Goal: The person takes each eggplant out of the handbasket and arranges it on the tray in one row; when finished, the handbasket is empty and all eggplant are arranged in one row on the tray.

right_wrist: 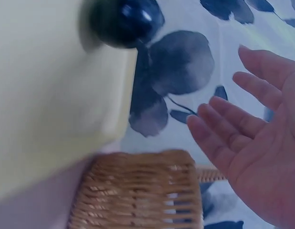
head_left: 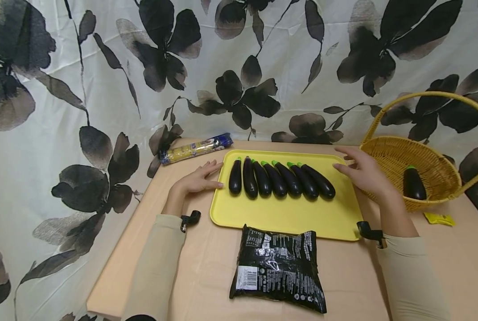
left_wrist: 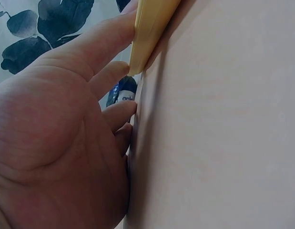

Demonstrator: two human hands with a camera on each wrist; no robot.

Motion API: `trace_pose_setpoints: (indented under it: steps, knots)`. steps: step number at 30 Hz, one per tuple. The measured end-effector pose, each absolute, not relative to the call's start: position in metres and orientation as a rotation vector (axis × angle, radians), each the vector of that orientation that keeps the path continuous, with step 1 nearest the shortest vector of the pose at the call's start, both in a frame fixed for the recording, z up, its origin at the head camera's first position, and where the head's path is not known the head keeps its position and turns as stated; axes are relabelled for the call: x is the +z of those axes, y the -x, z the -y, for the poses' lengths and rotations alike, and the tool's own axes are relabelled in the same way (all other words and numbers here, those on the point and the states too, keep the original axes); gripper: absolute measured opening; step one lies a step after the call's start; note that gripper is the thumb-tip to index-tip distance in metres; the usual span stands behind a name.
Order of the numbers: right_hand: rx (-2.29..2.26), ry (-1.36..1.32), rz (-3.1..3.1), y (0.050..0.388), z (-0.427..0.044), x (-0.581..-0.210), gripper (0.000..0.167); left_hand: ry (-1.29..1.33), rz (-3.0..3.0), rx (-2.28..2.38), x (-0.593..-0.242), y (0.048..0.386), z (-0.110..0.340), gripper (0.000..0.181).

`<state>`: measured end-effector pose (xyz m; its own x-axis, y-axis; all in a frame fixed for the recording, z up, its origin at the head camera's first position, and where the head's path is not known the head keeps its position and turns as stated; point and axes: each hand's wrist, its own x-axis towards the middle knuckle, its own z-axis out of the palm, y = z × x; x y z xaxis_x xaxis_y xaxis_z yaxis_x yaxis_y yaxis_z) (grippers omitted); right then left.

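On a yellow tray (head_left: 255, 214) lies a slanting row of several dark eggplants (head_left: 279, 180) with green stem ends. My left hand (head_left: 199, 179) is at the tray's left edge, its fingers extended. In the left wrist view, fingertips of that hand (left_wrist: 66, 129) touch the tray's rim (left_wrist: 152, 28). By the tray's upper right corner is my right hand (head_left: 365, 171), fingers spread and holding nothing. The right wrist view shows this hand (right_wrist: 257, 129) apart from the tray (right_wrist: 52, 105), palm visible. One more eggplant (head_left: 414, 183) sits inside the wicker basket (head_left: 395, 156).
A black printed bag (head_left: 279, 267) lies in front of the tray. Behind it on the left is a long blue and yellow packet (head_left: 196, 149). The basket has a tall arched handle (head_left: 435, 94); a small yellow packet (head_left: 439, 219) lies beside it. A floral curtain (head_left: 142, 102) hangs behind the table.
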<state>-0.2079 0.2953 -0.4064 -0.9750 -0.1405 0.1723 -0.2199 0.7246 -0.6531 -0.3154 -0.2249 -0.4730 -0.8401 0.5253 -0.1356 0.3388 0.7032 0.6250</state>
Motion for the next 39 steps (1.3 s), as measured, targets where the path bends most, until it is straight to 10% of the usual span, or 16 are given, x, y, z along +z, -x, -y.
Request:
trace_pose_setpoints:
  steps: [39]
  knots:
    - [0.759,0.355,2.817,0.152,-0.394,-0.425,0.074,-0.732,-2.577,0.859,-0.470,0.314,0.239,0.093]
